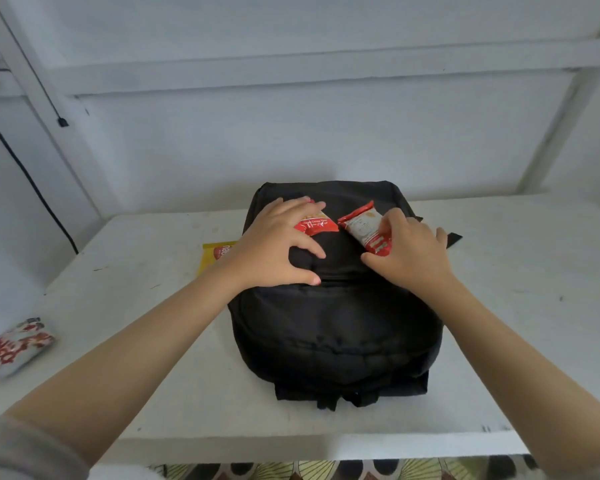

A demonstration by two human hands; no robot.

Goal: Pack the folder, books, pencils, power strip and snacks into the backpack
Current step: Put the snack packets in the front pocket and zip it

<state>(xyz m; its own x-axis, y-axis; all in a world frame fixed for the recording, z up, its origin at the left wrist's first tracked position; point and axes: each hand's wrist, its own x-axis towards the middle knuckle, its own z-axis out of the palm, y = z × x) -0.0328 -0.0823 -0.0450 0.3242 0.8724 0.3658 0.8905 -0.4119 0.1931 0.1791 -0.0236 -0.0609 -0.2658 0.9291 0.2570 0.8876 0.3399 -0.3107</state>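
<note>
Backpack (333,334): one, black, soft, lying flat on the white table (516,306).
Snacks: four (two on the bag).
Left red packet (317,226): under my left hand (274,244), fingers spread.
Right red packet (361,223): pinched by my right hand (413,251).
Yellow packet (215,252), white-and-red packet (18,344): on the table.
Handling: light, crinkly, likely slippery; grip the crimped ends.

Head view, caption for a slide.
Left hand rests on one red snack, right hand pinches a second snack, atop a black backpack.

A white painted surface (499,271) stands against a plain white wall (291,133). A black cable (35,188) hangs down at left. Patterned flooring (326,472) shows below.
</note>
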